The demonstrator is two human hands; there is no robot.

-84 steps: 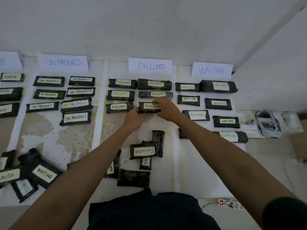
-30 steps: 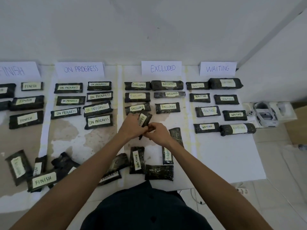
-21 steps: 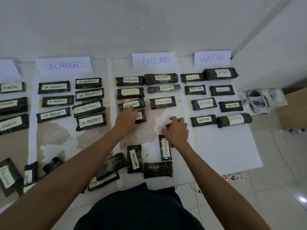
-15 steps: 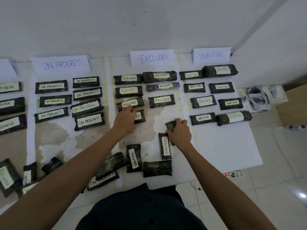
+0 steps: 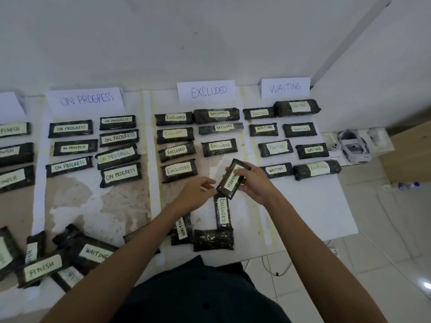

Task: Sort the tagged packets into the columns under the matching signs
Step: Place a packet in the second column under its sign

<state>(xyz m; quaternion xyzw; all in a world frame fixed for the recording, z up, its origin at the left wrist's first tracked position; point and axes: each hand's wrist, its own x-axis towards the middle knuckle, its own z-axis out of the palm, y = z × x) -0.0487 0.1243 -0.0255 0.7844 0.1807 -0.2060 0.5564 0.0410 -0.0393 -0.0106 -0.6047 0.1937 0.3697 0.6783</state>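
The packet (image 5: 232, 179) is lifted above the table (image 5: 314, 210), under the EXCLUDED sign (image 5: 206, 91), grasped in the right hand (image 5: 253, 183); the left hand (image 5: 196, 198) is loose, holding nothing. Its tag seems to read PROGRESS, half covered by fingers, so it could be misread and put in this wrong column.

Both bare forearms reach forward from the bottom of the view, converging near the middle. The right hand (image 5: 254, 180) is raised, thumb on top and fingers (image 5: 242, 170) curled round a packet (image 5: 231, 179), gripping it tilted off the surface. The left hand (image 5: 194, 195) hovers just beside it, palm down, fingers loosely bent and empty, fingertips close to the packet's lower end but not clearly touching it.
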